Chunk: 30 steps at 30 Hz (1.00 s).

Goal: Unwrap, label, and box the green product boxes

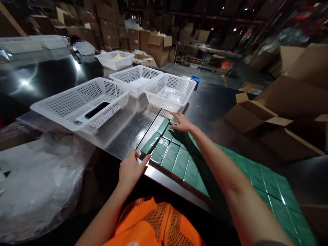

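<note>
Shrink-wrapped green boxes (171, 155) lie in close rows along the metal table's near edge. At the left end of the rows, one green box (150, 142) sits slightly askew beside the others. My left hand (130, 169) is closed at that box's near end, thumb on one side and curled fingers on the other. Over the far end of the same rows, my right hand (182, 123) is open with its fingers spread, close to another green box (163, 126). Whether its fingertips touch the boxes I cannot tell. My right forearm shades part of the rows.
Beyond my hands stand a white basket (170, 76) with labels inside, another white basket (139, 70), and a larger one (74, 89) holding a black phone (97, 110). Clear plastic wrap (43, 184) lies at left. Opened cardboard boxes (252, 114) stand at right.
</note>
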Motion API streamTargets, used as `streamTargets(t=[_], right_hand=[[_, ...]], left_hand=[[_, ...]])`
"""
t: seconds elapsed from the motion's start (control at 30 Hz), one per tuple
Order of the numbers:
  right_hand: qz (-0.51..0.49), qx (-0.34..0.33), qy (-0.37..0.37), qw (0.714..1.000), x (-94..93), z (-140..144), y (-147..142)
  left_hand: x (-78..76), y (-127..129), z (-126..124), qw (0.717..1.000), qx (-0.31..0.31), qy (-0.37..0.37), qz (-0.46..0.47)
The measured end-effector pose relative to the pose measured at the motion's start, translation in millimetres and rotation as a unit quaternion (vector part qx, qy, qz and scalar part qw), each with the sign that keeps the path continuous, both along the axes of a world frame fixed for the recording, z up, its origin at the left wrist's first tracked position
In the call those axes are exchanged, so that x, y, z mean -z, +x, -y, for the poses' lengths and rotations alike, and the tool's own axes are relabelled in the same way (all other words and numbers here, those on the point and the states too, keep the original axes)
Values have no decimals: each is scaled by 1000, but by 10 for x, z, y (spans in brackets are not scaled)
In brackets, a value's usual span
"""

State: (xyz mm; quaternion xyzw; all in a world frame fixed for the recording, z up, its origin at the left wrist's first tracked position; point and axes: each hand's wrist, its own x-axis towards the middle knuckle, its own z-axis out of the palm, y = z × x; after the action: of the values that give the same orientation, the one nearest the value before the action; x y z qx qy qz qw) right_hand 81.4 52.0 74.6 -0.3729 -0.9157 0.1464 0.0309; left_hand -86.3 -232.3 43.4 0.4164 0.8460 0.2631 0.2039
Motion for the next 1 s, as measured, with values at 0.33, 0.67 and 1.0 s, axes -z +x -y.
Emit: streamTargets(t=[0.33,0.67,1.0], right_hand=[[14,-182,27,983,-40,16,-521],[20,-197,38,979,-5,43,-736],[45,-17,12,999,-148,-139,-83]], left_hand=[[171,-84,-196,994,23,65,-81],[145,-258,-214,995,32,49,-80],[-20,-144,342,891,-3,12,454]])
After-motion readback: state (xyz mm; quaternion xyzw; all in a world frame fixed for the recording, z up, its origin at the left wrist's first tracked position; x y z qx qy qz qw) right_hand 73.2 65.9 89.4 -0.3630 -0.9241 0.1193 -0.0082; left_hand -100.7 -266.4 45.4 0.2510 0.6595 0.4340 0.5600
